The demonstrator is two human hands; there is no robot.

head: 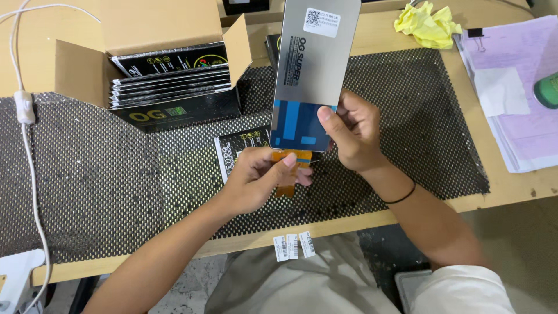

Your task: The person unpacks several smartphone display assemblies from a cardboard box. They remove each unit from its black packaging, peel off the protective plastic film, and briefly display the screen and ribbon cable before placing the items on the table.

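The phone display panel (311, 70) is held upright above the worktop (372, 221), its grey back side turned to the camera, with a white sticker near the top and blue film at the lower end. The right hand (351, 136) has its grip closed on the lower right edge of the panel, thumb on the blue film. The left hand (258, 177) is under the panel, and its grip pinches the orange flex cable (289, 166) that hangs from the bottom edge. Below them lies a black mesh mat (116, 174). On the mat, a black packet (238, 148) lies just beside the left hand. An open cardboard box (157, 64) with more black packets stands at the back left. A yellow cloth (427, 23) and pink papers (517, 87) lie at the right.
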